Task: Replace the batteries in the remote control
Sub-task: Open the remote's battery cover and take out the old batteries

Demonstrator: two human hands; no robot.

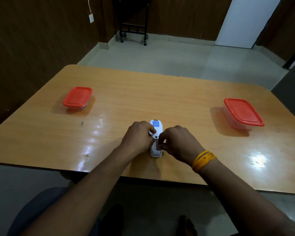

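A white remote control (156,126) lies face down on the wooden table (177,103), with a blue label on its far end and its battery compartment open in the middle. My left hand (138,137) grips the remote's left side with curled fingers. My right hand (175,142) pinches something small at the open compartment, probably a battery (157,144); my fingers hide most of it. A yellow thread band circles my right wrist.
Two clear plastic boxes with red lids stand on the table, one at the far left (77,97) and one at the right (243,112). The table's near edge runs just below my forearms. A black wheeled stand (134,29) is by the far wall.
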